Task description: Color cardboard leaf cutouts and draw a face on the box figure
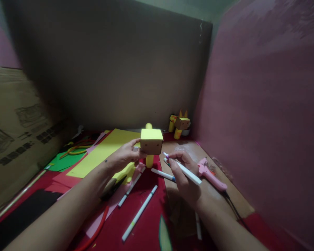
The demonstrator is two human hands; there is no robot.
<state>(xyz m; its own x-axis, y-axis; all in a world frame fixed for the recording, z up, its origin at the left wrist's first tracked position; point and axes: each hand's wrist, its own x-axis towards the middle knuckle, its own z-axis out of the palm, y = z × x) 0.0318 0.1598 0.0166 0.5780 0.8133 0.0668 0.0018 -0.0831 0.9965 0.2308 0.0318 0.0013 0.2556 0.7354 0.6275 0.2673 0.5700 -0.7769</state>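
Observation:
My left hand is closed on a small cardboard box head with a yellow paper top and two dark dots on its brown front. A yellow tube shows beneath the head and another yellow piece behind it. In my right hand is a white marker with a purple band, gripped like a pen. Its tip points toward the box's lower right corner, a little apart from it. Under that hand, partly covered, lies a white marker with a blue band.
Several white markers lie on the red cloth, including one with a yellow band. A pink glue gun rests on the cardboard at right. Yellow sheets spread left. A finished-looking yellow animal figure stands at the back. Walls rise behind and right.

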